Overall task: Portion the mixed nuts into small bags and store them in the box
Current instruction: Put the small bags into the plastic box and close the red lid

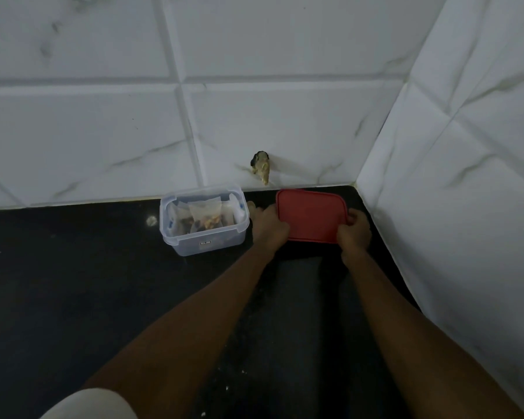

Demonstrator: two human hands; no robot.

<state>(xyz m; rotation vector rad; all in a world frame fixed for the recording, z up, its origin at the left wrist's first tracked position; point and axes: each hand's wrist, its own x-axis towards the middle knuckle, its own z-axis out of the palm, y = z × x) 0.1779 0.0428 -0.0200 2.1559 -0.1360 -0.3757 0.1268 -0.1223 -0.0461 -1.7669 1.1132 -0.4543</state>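
A clear plastic box (204,237) stands open on the black counter near the back wall. Several small clear bags of mixed nuts (204,214) stand upright inside it. To its right, a red lid (310,214) lies near the corner. My left hand (268,226) grips the lid's left edge, and my right hand (355,232) grips its front right corner, thumb on top. I cannot tell whether the lid rests on the counter or is lifted slightly.
The black counter (103,282) runs left and toward me, with crumbs near the front. White marble-look tiled walls close the back and the right side, meeting in a corner behind the lid. A broken hole (262,166) mars the back wall just above the counter.
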